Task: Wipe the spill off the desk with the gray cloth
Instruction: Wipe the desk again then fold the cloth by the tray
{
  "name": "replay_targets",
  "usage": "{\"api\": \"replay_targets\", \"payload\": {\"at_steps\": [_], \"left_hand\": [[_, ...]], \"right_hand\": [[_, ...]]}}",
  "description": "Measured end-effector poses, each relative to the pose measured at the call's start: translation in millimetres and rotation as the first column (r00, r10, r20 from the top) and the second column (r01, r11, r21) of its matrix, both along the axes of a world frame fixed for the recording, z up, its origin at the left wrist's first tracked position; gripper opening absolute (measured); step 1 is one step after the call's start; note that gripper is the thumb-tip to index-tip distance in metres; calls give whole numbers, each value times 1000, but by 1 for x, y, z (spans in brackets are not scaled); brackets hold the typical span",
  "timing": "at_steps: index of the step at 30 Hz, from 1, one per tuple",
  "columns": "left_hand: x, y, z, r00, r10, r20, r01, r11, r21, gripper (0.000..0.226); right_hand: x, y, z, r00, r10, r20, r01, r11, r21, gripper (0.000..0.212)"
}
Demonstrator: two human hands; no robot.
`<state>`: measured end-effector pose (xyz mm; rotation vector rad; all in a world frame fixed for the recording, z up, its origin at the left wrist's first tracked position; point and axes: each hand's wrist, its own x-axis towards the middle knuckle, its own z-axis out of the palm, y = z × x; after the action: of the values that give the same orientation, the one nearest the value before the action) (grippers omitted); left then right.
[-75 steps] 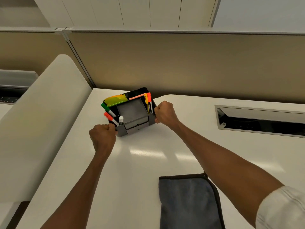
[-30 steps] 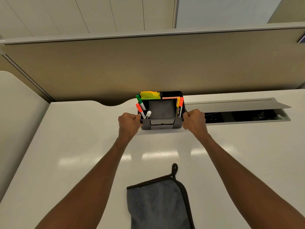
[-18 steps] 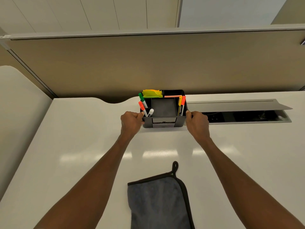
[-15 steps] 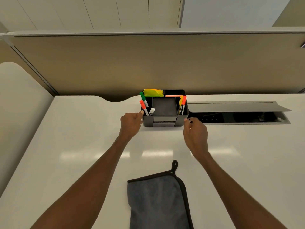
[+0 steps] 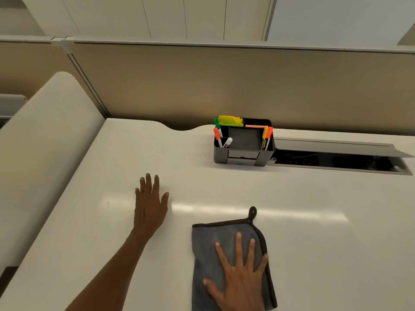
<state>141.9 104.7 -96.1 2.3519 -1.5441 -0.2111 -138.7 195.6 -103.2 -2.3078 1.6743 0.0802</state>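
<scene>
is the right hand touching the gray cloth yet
Touching. In the head view the right hand lies flat, fingers spread, on top of the gray cloth, with no gap visible under the palm. The left hand is apart from the cloth, on the bare desk.

Both hands let go of the organizer (image 5: 243, 144), which got slid right along the desk (image 5: 314, 221) & now sits w/ its right side next to the cable tray (image 5: 336, 159). Right hand (image 5: 241, 279) now flat on the gray cloth (image 5: 210, 250), fingers spread; left hand (image 5: 150, 203) flat on the desk just left of it.
</scene>
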Motion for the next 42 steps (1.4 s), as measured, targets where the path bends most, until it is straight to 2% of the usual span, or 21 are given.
{"api": "replay_targets", "payload": {"at_steps": [3, 8, 18, 24, 32, 37, 40, 42], "left_hand": [[9, 21, -5, 999, 13, 39, -14, 999, 31, 79], [22, 36, -12, 998, 44, 46, -49, 993, 110, 84], [70, 28, -8, 984, 176, 29, -178, 975, 131, 93], [95, 15, -9, 967, 242, -85, -212, 940, 266, 106], [94, 15, -13, 968, 232, -93, -205, 950, 234, 105], [95, 14, -14, 970, 228, -88, -201, 948, 246, 105], [97, 16, -7, 961, 225, -163, -179, 950, 255, 99], [101, 24, 2, 927, 255, -276, -221, 964, 148, 83]], "right_hand": [[6, -3, -7, 1000, 7, -20, -7, 1000, 27, 96], [25, -24, -17, 999, 36, -4, -36, 999, 0, 96], [123, -113, -21, 996, 73, 46, -66, 987, -145, 90], [181, -171, -24, 996, 80, 50, -69, 980, -186, 81], [246, -231, -26, 997, 50, 55, -37, 976, -212, 76], [262, -241, -26, 993, 110, 52, -94, 966, -239, 85], [261, -240, -25, 990, 129, 58, -113, 969, -220, 90], [264, -236, -24, 984, 166, 63, -151, 969, -196, 90]]}}
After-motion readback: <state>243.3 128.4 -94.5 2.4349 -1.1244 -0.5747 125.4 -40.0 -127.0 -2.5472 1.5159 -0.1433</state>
